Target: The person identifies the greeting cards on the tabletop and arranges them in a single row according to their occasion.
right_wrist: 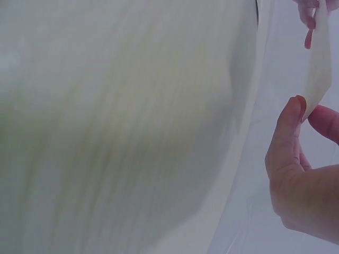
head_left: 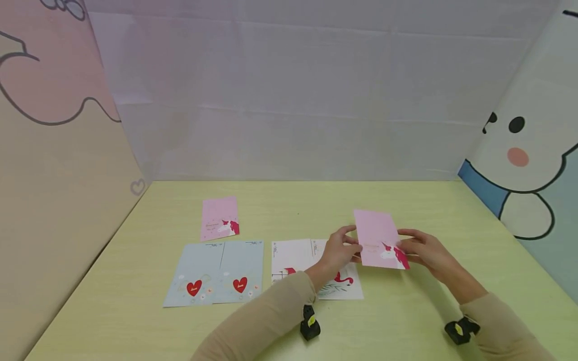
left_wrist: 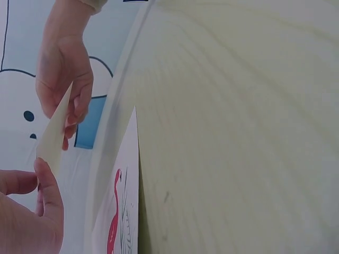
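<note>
A pink unicorn card is held up off the table between both hands. My left hand pinches its left edge between thumb and fingers, and my right hand pinches the right edge. In the left wrist view the card shows nearly edge-on, its pale back visible, with the left fingers at one side. The right wrist view has the right hand at the card's near end. Below the left hand lies a white flamingo card, partly hidden by that hand and sleeve.
Two light blue heart cards lie side by side on the left of the yellow-green table. Behind them is another pink unicorn card. A white card adjoins the flamingo card. Cartoon-printed panels flank the table, with a white sheet at the back.
</note>
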### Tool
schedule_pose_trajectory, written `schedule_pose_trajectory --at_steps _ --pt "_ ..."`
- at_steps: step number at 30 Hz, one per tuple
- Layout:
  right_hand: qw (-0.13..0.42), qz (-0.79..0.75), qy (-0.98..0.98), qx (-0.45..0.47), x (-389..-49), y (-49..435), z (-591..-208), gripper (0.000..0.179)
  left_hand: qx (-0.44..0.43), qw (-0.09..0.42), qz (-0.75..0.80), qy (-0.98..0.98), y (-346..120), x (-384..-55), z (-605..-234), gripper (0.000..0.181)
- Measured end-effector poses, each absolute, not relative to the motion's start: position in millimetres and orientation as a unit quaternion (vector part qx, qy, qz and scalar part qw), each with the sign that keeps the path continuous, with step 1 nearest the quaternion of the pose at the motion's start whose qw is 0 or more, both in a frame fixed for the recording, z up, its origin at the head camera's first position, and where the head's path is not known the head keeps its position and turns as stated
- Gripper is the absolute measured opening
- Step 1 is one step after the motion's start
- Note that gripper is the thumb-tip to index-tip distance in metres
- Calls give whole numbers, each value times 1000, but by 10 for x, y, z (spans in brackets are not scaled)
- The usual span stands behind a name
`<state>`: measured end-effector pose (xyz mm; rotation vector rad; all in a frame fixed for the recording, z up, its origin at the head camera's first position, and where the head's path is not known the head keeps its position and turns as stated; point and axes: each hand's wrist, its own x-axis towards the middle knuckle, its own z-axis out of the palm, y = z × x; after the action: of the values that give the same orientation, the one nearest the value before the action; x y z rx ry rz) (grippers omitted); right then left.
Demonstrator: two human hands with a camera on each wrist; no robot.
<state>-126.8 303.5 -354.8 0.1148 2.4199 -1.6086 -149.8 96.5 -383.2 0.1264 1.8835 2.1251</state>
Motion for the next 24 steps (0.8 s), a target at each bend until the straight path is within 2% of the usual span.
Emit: schedule_pose_trajectory --at_steps 24 --pt "138 -489 860 55 -1176 3279 -3677 63 64 187 678 708 1156 -1312 -3878 58"
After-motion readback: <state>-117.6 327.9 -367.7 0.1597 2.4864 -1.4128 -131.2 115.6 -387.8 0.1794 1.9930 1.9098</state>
